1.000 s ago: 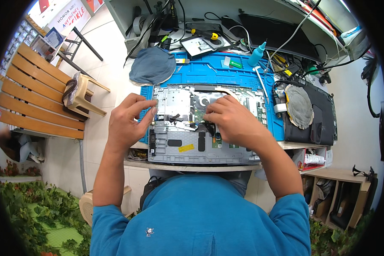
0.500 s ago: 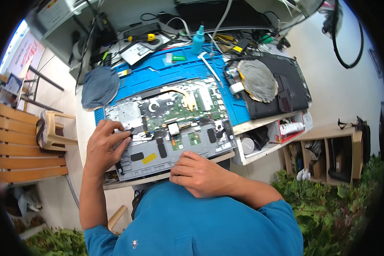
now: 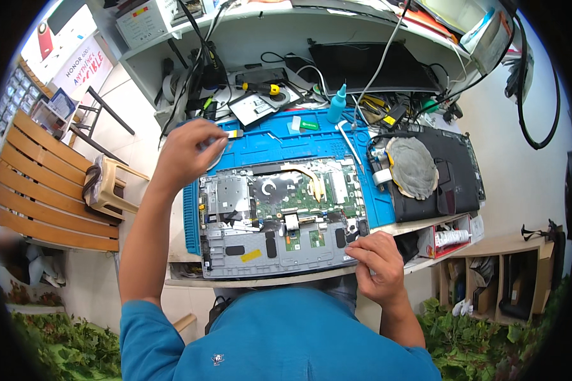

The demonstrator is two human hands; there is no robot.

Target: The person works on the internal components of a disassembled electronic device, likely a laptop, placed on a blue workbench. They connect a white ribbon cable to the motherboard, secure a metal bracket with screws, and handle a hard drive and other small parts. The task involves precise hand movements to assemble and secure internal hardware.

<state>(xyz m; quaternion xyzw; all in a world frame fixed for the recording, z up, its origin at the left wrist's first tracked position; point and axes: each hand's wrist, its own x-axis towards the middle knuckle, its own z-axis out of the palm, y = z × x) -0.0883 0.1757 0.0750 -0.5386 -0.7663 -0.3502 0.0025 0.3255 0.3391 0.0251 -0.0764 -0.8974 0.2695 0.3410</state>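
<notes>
An opened laptop base (image 3: 238, 251) lies on the blue mat (image 3: 248, 152), its circuit board, copper-coloured heat pipe and grey frame exposed. My left hand (image 3: 194, 152) is raised beyond its far left corner, fingers curled together. That hand mostly hides a round cloth pad (image 3: 218, 159), with only an edge visible; whether it touches the pad, I cannot tell. At the laptop's near right corner, my right hand (image 3: 380, 261) has thumb and fingers drawn together, fingertips over the frame. Anything pinched in either hand is too small or hidden to make out.
Right of the mat sits a dark laptop (image 3: 461, 184) with a grey cloth pad (image 3: 414, 168) on it. A teal bottle (image 3: 337, 105), yellow-black screwdriver (image 3: 260, 88) and monitor (image 3: 375, 66) stand or lie behind. Below right is an open drawer (image 3: 448, 241); cables hang overhead.
My left hand has left the laptop's left side and moved away toward the cloth pad. My right hand has shifted from the front edge to the near right corner. The view has tilted up.
</notes>
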